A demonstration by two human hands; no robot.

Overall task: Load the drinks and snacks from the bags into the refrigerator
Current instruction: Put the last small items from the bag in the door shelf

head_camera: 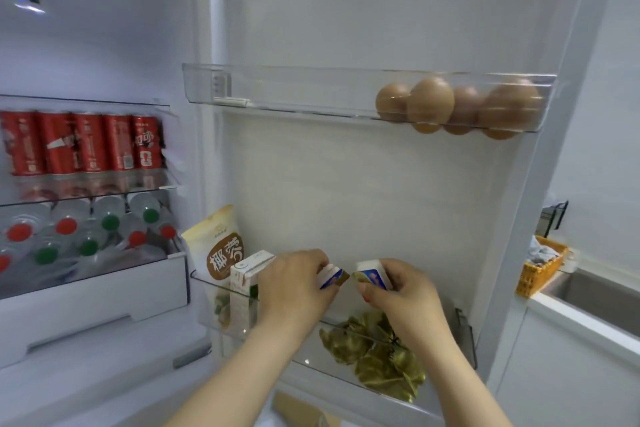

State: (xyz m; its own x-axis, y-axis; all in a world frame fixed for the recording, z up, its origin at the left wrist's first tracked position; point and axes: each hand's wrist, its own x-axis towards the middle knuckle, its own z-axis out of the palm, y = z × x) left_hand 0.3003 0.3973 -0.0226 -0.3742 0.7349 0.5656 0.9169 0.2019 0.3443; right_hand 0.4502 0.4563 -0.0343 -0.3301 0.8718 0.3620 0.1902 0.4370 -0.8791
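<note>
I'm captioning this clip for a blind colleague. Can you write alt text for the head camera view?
Two bare hands, left hand and right hand, each hold a small carton over the lower door bin of an open fridge, beside a snack bag. Eggs sit in the upper door bin; red cans and bottles fill the inner shelves.

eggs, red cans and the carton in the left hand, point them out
eggs [430,104], head view, front of the second egg from the left
red cans [88,142], head view, body of the middle can
carton [333,279], head view, blue end sticking out of the left hand [294,284]
</note>
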